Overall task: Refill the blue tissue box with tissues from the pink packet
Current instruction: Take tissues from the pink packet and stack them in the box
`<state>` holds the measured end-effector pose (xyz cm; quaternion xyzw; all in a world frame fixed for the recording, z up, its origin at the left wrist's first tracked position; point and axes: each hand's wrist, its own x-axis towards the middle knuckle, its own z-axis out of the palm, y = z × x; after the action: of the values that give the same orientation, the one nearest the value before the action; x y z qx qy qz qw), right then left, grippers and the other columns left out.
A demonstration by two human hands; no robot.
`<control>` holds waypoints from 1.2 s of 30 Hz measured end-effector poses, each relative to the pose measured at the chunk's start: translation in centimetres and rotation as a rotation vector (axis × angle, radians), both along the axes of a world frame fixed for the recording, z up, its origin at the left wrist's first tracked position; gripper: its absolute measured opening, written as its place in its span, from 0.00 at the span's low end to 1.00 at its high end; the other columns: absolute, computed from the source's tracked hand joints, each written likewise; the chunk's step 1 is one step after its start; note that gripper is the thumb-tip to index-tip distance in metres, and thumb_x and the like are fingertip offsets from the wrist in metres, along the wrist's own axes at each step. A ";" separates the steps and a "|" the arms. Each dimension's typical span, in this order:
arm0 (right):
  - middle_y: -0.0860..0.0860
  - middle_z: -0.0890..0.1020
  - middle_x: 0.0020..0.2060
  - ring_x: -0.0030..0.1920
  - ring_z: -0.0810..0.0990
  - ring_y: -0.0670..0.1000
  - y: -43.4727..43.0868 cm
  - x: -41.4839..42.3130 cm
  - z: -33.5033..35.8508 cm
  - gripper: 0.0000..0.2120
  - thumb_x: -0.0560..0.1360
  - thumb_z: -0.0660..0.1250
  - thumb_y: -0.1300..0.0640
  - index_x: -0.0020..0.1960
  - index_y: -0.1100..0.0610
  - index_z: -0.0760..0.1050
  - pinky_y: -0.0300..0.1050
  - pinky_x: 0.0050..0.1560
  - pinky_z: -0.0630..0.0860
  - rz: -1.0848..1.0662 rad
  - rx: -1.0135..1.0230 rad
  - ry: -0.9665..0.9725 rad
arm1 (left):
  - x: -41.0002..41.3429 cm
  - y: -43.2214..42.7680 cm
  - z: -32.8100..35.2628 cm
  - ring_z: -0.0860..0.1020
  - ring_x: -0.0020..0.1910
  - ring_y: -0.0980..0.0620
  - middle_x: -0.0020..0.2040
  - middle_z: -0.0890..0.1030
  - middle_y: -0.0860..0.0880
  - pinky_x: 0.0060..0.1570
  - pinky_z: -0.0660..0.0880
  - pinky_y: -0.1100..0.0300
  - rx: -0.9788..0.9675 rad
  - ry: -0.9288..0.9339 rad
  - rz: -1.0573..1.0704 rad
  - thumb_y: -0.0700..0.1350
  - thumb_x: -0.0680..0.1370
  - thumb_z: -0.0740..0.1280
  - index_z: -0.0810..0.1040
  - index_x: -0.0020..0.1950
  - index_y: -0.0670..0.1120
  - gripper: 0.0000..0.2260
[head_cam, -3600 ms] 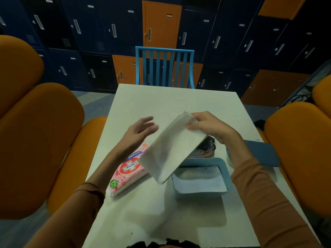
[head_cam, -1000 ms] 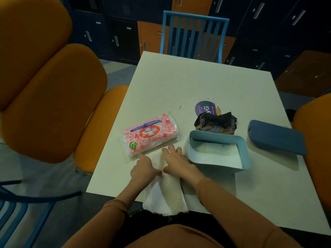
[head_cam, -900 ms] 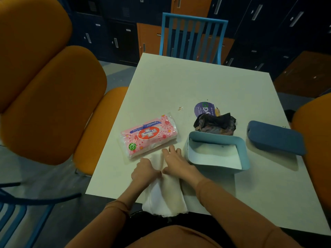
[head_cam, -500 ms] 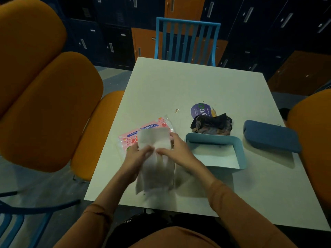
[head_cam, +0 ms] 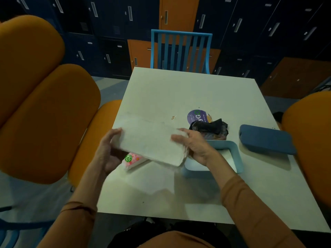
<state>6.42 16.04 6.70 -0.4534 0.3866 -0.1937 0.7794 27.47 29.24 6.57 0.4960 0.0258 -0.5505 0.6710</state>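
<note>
Both hands are on the white tissue stack (head_cam: pixel 152 142), held up off the counter (head_cam: pixel 179 90): the left hand (head_cam: pixel 107 149) wraps its left end, the right hand (head_cam: pixel 193 145) grips the right end. The stack hangs over the pink packet (head_cam: pixel 132 160), so only a corner of that peeks out underneath. The blue tissue box (head_cam: pixel 236 154) sits open just right of the stack, partly behind the right wrist, with something white inside. Its dark blue lid (head_cam: pixel 265 140) lies flat further right. Behind the box there's a crumpled dark wrapper (head_cam: pixel 209 128) and a round purple sticker thing (head_cam: pixel 197 116).
</note>
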 end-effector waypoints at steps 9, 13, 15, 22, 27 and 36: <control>0.59 0.84 0.47 0.46 0.82 0.56 2.0 -0.1 -3.1 0.14 0.66 0.74 0.69 0.51 0.64 0.80 0.51 0.53 0.79 -0.042 -0.096 0.099 | 0.2 1.7 -3.3 0.79 0.57 0.39 0.58 0.81 0.41 0.44 0.80 0.50 0.089 -0.454 -0.282 0.46 0.65 0.75 0.76 0.60 0.41 0.26; 0.51 0.85 0.40 0.41 0.83 0.47 4.4 0.4 -4.6 0.11 0.65 0.77 0.67 0.46 0.60 0.82 0.40 0.47 0.79 -0.041 -0.321 0.144 | -0.5 3.9 -5.9 0.78 0.56 0.41 0.56 0.81 0.43 0.50 0.79 0.47 0.093 -0.551 -0.162 0.38 0.68 0.75 0.76 0.60 0.45 0.22; 0.50 0.86 0.42 0.42 0.83 0.46 5.9 0.8 -5.3 0.15 0.64 0.78 0.66 0.49 0.58 0.81 0.39 0.46 0.79 -0.045 -0.358 0.159 | -1.3 4.8 -7.0 0.78 0.56 0.40 0.55 0.80 0.42 0.48 0.79 0.50 0.103 -0.579 -0.092 0.31 0.72 0.70 0.75 0.61 0.43 0.18; 0.47 0.83 0.44 0.42 0.82 0.43 8.2 0.6 -8.6 0.19 0.67 0.73 0.70 0.54 0.55 0.79 0.36 0.42 0.79 0.032 -0.405 0.213 | -2.0 8.3 -8.1 0.78 0.46 0.44 0.47 0.80 0.43 0.39 0.79 0.56 0.145 -0.718 -0.012 0.50 0.60 0.71 0.77 0.47 0.48 0.17; 0.47 0.82 0.37 0.39 0.78 0.44 7.5 1.3 -8.7 0.15 0.67 0.67 0.74 0.46 0.57 0.81 0.37 0.39 0.75 -0.006 -0.460 0.250 | -2.3 7.7 -7.5 0.70 0.39 0.52 0.38 0.75 0.46 0.32 0.68 0.64 0.101 -0.832 -0.001 0.38 0.66 0.66 0.75 0.39 0.45 0.05; 0.53 0.82 0.40 0.41 0.78 0.49 7.5 2.2 -7.6 0.10 0.70 0.69 0.67 0.48 0.57 0.81 0.40 0.40 0.76 0.013 -0.587 0.333 | -2.5 6.8 -7.6 0.75 0.44 0.49 0.44 0.76 0.46 0.34 0.75 0.67 0.077 -0.864 -0.047 0.43 0.68 0.66 0.74 0.47 0.47 0.09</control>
<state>8.65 23.50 -0.85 -0.6863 0.4336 -0.2148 0.5430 24.96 36.06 -1.03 0.7059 -0.2482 -0.3060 0.5886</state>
